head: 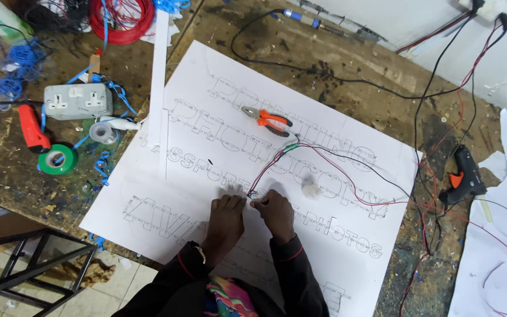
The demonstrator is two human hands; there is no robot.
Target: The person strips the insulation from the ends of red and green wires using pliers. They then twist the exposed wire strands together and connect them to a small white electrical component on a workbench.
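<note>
Both fists curl knuckles-up, the left hand (227, 210) and right hand (275, 209) pinching thin red and black wires (277, 157) against the large white rectangular sign board (347, 246) bearing outlined letters.

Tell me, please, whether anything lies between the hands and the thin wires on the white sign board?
Nothing visible does. The left hand and right hand already meet at the end of the red and black wires on the white sign board. The pliers lie farther up, apart.
</note>
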